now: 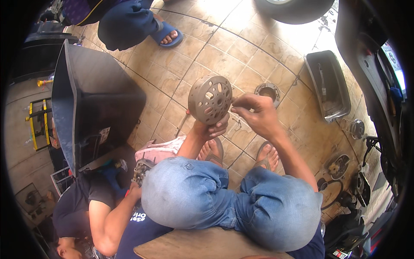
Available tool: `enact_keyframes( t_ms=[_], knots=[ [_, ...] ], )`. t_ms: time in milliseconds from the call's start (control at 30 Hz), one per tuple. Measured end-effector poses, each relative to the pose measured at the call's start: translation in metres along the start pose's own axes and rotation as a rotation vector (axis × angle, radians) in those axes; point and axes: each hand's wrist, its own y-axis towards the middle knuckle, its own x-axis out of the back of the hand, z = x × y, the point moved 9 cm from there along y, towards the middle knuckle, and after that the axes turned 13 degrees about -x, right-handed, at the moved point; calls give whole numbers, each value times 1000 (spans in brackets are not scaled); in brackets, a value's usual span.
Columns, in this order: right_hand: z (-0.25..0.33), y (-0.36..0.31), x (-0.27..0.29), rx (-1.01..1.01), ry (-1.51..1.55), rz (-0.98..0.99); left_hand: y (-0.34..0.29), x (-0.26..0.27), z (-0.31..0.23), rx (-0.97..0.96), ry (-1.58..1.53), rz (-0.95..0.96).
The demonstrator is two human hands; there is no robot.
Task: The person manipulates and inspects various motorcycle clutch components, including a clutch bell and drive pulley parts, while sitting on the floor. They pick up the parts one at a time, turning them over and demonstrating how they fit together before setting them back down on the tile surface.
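Grey metal fills the centre: a round, perforated drum point(210, 100) held above the tiled floor point(181, 71), its holed face tilted toward 3 o'clock. From the drum's lower rim, at 5 o'clock, the left hand point(219, 127) is clamped on it, fingers curled beneath and the palm mostly hidden. At 3 to 4 o'clock the right hand point(258, 113) is bent at the wrist, thumb and forefinger drawn close near the holes; whether the tips meet or pinch something small, I cannot tell.

Around the drum, a ring-shaped metal part point(276, 92) lies at 3 o'clock, partly behind the right hand, with a dark tray point(334, 75) farther out. A big black bin point(108, 86) blocks 9 o'clock; a blue sandal point(173, 41) stands at 11. Toward 7 to 8 come pink material point(159, 148) and a co-worker's hand point(136, 190) on a metal assembly point(140, 170). Denim knees point(185, 194) crowd 6 o'clock.
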Motion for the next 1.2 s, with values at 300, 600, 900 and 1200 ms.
enact_keyframes(
  t_ms=[300, 600, 900, 1200],
  knots=[
    [24, -13, 32, -54, -42, -96, 2, -7, 0, -1, 11, -73],
    [4, -7, 16, -24, -38, 36, 7, 17, -13, -131, 648, -402],
    [-108, -5, 24, -282, 888, 320, 18, 4, 10, 225, 1025, -210],
    [-136, -19, 33, -299, 973, 288, 35, -66, -14, -360, 2201, 345]
  ],
)
